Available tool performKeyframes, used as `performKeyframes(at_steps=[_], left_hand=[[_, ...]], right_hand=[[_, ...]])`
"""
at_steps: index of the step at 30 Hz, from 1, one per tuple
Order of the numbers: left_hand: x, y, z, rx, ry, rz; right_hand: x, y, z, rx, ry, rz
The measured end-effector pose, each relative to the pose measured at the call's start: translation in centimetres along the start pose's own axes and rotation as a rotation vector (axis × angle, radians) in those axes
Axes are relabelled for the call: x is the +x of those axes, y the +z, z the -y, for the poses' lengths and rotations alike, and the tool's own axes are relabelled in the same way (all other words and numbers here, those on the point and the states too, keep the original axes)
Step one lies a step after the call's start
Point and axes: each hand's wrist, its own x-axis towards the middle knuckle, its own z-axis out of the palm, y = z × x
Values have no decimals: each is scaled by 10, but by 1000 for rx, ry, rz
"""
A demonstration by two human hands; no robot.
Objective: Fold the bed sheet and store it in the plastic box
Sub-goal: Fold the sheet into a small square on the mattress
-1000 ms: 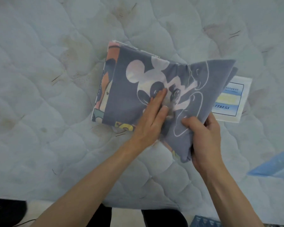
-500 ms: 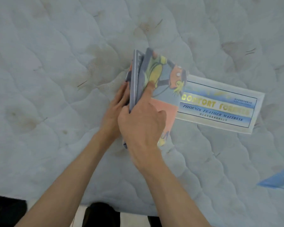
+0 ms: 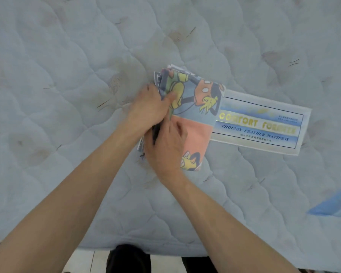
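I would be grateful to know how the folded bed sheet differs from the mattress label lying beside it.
The bed sheet is a thick folded bundle with colourful cartoon prints; the mattress label is one flat white panel with printed lettering. Both hands, left hand and right hand, grip the bed sheet; nothing touches the mattress label. Both lie on the mattress.

Your left hand (image 3: pixel 149 107) grips with its thumb stretched forward. Your right hand (image 3: pixel 166 148) sits just behind it, fingers curled inward, the two touching, forearms converging.
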Motion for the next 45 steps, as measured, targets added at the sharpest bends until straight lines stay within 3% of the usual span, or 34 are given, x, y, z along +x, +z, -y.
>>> performKeyframes(at_steps=[2,4,7,10,11,15,18,20,22,24,26,28,31,33,36,41,45], left_hand=[[-4,-3,-20,123,70,-192],[-8,-2,-29,268,156,-310],[-8,0,-32,339,294,-443],[2,10,-37,241,528,-617],[8,13,-38,174,559,-606],[28,23,-33,72,396,-394],[24,24,-40,77,382,-416],[12,25,-46,94,282,-418],[-3,30,-45,159,36,-373],[-21,35,-38,107,-95,-268],[-34,32,-29,-54,-139,-151],[-40,19,-20,-380,-198,-21],[-59,6,-7,-873,-350,364],[-88,-4,-10,-911,-511,572],[-150,-23,-24,-908,-557,708],[-284,-52,-77,-873,-454,735],[-395,-59,-139,-823,-373,734]], right_hand=[[-10,-3,-18,7,-240,-21],[-20,-13,-40,-65,-366,0],[-28,-22,-67,-217,-387,54],[-27,-18,-86,-312,-396,55],[-25,-14,-90,-345,-397,47],[-20,-4,-86,-362,-378,42],[-18,-16,-81,-185,-253,-22],[-14,-28,-79,86,170,-172],[-4,-40,-75,532,650,-242],[4,-46,-82,862,882,-159],[11,-51,-100,1011,918,-89],[11,-58,-117,1195,923,42],[-13,-74,-126,1427,901,292],[-37,-94,-124,1466,882,354],[-87,-146,-115,1445,915,321],[-198,-255,-94,1337,958,208],[-307,-337,-97,1029,1060,10]])
